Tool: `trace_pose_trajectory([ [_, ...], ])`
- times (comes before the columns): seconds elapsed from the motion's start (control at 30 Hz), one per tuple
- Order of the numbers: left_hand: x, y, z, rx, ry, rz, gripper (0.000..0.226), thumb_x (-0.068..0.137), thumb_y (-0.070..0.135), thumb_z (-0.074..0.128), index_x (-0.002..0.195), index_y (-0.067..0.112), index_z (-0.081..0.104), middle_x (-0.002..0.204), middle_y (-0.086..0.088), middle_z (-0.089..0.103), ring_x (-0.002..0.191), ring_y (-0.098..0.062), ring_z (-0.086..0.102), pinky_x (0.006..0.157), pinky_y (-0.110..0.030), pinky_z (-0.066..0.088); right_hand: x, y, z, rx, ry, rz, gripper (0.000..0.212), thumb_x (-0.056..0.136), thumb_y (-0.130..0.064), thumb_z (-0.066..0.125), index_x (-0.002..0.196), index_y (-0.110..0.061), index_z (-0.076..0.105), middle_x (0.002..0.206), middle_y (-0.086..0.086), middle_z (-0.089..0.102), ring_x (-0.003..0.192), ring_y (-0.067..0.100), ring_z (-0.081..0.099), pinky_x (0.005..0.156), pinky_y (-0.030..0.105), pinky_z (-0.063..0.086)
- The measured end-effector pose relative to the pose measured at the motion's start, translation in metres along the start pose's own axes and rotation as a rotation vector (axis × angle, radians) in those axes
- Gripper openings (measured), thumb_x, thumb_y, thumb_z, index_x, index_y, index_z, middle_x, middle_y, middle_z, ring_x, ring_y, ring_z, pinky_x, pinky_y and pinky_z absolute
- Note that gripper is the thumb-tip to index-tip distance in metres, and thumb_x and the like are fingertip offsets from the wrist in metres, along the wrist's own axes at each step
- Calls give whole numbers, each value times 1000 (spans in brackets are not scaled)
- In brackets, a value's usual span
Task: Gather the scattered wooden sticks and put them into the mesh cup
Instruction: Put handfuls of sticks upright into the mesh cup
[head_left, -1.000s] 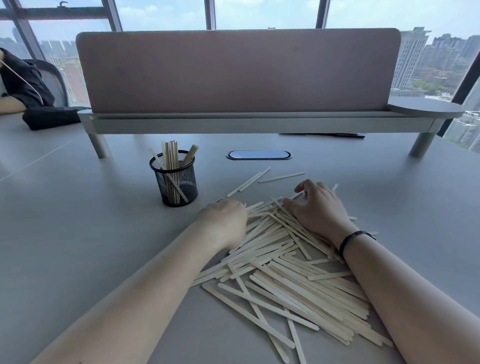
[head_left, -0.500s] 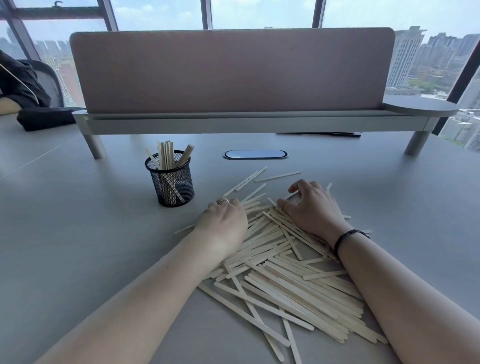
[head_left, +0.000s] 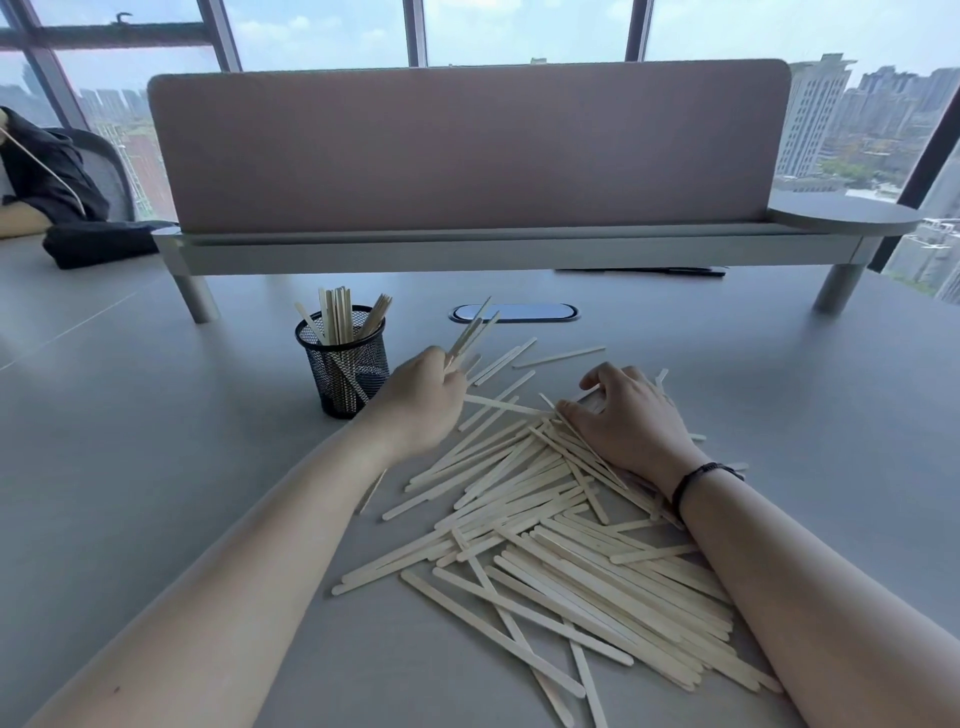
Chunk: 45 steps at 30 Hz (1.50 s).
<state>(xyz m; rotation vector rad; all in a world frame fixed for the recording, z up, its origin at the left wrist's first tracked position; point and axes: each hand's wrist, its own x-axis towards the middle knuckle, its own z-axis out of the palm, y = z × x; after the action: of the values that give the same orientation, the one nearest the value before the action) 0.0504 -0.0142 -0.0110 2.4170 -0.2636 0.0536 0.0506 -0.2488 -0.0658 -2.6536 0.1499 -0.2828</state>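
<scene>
A black mesh cup (head_left: 344, 364) stands on the grey table and holds several upright wooden sticks. A big loose pile of pale wooden sticks (head_left: 561, 525) lies to its right and nearer me. My left hand (head_left: 421, 402) is just right of the cup, lifted off the pile, gripping a few sticks (head_left: 470, 332) that point up and away. My right hand (head_left: 628, 415) rests on the far end of the pile with its fingers curled over some sticks; whether it grips them is hidden.
A pink desk divider on a grey raised shelf (head_left: 467, 244) crosses the back of the table. An oval cable port (head_left: 514, 313) sits behind the pile. At far left a seated person in dark clothes (head_left: 47, 171) and a dark bag (head_left: 98, 241).
My left hand has risen off the pile with a few sticks and moved towards the cup. My right hand has stayed on the pile's far end.
</scene>
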Motion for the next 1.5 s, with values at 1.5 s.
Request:
trace_pose_trajectory([
  [1.5, 0, -51, 25, -701, 350, -28, 61, 91, 50, 60, 52, 18, 27, 46, -7, 27, 47, -25, 27, 47, -41, 26, 7, -40, 3, 20, 65, -105, 48, 90, -62, 54, 122, -27, 56, 134, 1, 54, 111, 26, 60, 91, 41, 48],
])
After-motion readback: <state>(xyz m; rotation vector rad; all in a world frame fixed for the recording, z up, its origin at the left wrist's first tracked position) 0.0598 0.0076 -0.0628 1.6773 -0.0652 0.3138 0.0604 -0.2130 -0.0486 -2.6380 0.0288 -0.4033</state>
